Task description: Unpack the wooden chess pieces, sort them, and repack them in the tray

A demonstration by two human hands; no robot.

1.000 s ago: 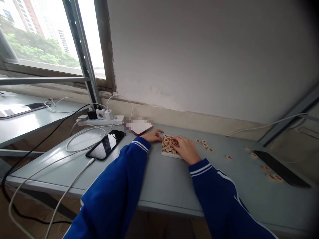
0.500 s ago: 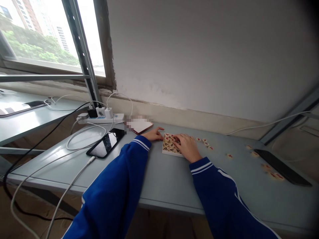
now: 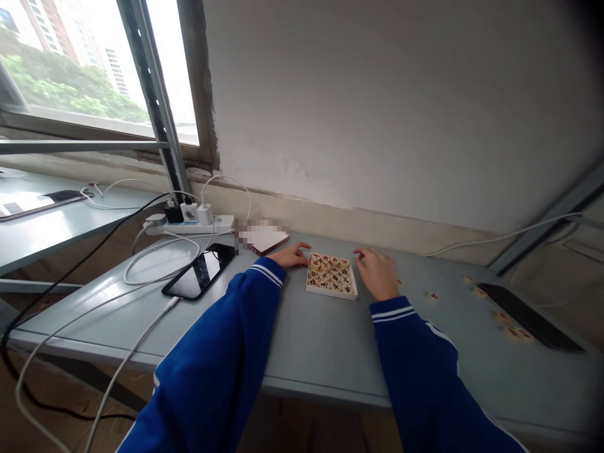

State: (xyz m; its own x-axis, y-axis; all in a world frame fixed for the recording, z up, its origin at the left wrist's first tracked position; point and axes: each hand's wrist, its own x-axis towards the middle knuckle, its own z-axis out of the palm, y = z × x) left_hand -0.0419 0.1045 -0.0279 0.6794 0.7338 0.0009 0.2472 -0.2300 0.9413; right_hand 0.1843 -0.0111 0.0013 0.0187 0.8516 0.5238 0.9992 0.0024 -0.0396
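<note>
A shallow white box (image 3: pixel 331 293) stands on the grey desk, filled with rows of round Chinese chess pieces (image 3: pixel 324 276). Black characters mark the near rows and red ones the far rows. At the box's left side rests my left hand (image 3: pixel 290 255), fingers stretched and apart, fingertips beside its far left corner; whether they touch it I cannot tell. My right hand (image 3: pixel 378 274) hovers just right of the box with its fingers apart and nothing visible in them. It covers some of the loose pieces behind it. Another loose chess piece (image 3: pixel 432 296) lies farther right.
More red-marked pieces (image 3: pixel 512 331) lie near a dark flat slab (image 3: pixel 533 316) on the right. On the left are a phone (image 3: pixel 201 272) on a charging cable, a power strip (image 3: pixel 219 224) with chargers, and a white-topped box (image 3: pixel 267 236). A wall backs the desk.
My right hand has moved off the pieces in the box to the right, uncovering the box's right side. My left hand has stayed in place.
</note>
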